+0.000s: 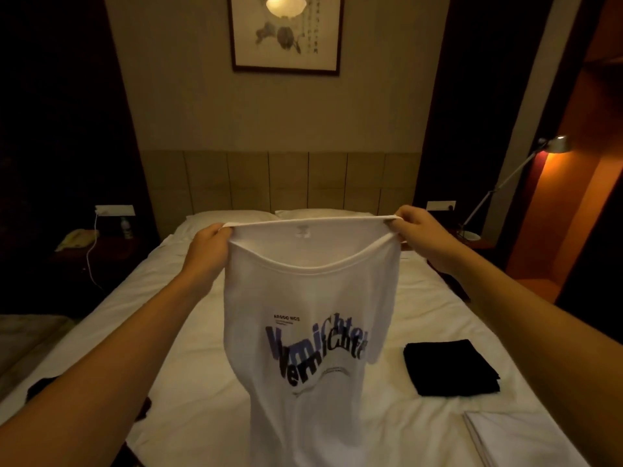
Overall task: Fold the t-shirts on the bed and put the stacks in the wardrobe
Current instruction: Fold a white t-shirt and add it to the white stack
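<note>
A white t-shirt (303,298) with dark blue and black lettering hangs in the air over the bed (421,298), print facing me. My left hand (209,247) grips its left shoulder by the collar. My right hand (418,234) grips the right shoulder, so the neckline is stretched wide between them. A folded black t-shirt (450,367) lies on the sheet at the right. A folded white garment (515,439) lies at the bottom right corner. A dark garment (43,385) shows partly under my left forearm.
Two pillows (276,215) lie against the padded headboard. A nightstand (97,247) on the left holds a phone, a bottle and a white cable. A lit desk lamp (553,146) stands at the right. No wardrobe is in view.
</note>
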The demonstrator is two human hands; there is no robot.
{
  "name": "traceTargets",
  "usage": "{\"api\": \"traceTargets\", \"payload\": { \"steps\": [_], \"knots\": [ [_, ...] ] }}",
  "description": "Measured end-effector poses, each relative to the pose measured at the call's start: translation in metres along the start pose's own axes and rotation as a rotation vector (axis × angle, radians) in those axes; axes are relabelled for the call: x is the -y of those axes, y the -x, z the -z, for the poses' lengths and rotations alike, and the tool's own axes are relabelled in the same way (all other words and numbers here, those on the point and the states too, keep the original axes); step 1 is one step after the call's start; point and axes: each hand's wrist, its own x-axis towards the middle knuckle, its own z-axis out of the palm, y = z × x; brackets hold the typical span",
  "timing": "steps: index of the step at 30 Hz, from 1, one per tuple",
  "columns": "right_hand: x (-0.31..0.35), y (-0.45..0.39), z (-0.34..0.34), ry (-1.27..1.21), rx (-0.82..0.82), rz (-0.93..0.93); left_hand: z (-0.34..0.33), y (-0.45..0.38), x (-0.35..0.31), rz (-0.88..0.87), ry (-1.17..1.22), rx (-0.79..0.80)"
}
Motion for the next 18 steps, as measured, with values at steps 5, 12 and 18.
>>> {"api": "traceTargets", "payload": {
  "steps": [5, 12, 18],
  "knots": [
    [0.026, 0.031, -0.012, 0.104, -0.101, 0.174, 0.017, 0.024, -0.012, -0.183, -0.095, 0.031],
    [0.085, 0.094, 0.020, 0.119, 0.044, 0.219, 0.082, 0.049, -0.040, -0.649, -0.292, 0.041],
    [0.152, 0.120, 0.044, -0.090, 0.053, 0.302, 0.126, 0.064, -0.105, -0.862, -0.188, -0.059]
  ]
}}
